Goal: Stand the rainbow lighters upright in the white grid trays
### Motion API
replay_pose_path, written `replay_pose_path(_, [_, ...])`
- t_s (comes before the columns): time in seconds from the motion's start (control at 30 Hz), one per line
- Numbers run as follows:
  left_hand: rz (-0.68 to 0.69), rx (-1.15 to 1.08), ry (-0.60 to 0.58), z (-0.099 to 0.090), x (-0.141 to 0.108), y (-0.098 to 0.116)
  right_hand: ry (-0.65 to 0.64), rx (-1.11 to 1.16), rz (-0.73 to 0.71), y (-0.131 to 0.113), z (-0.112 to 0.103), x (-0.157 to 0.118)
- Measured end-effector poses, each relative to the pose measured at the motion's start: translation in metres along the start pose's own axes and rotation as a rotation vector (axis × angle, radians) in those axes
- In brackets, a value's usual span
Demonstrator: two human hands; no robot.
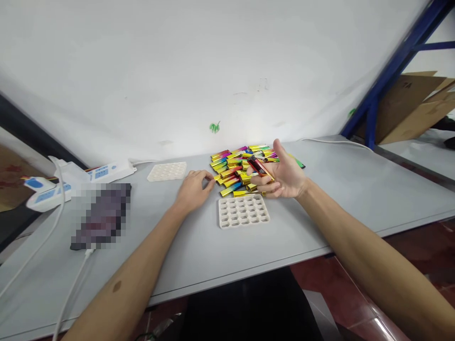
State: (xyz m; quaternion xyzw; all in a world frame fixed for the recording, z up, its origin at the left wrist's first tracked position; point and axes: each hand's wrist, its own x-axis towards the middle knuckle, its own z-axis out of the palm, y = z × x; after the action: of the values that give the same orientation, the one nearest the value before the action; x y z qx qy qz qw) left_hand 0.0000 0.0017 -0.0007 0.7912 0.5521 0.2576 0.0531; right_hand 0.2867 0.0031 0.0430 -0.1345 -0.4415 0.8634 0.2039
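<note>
Currently, a person's right hand is holding a shiny red, stick-like piece above a pale gray table — the palm is facing up, the thumb is standing away, and the fingers are curling around the piece. Dark at its upper end, the slim, glossy piece is catching light along its side and tilting down toward the right, with a yellow tint showing near its lower end. Just beside it, a heap of metallic sticks is gleaming in gold, green, blue, red and magenta near the white wall. The left hand is bending its fingers at the heap's left edge — whether it is gripping anything, one cannot tell. A white tray with rows of small hollows is lying in front of the heap.
</note>
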Motion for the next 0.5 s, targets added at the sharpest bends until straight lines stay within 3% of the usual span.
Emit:
replay_pose_path(0.2, [0.013, -0.004, 0.004, -0.001, 0.000, 0.000, -0.178, 0.038, 0.219, 0.007, 0.000, 0.005])
replay_pose_path(0.5, [0.007, -0.002, -0.001, -0.001, -0.001, 0.001, -0.170, 0.073, 0.278, 0.012, 0.005, 0.010])
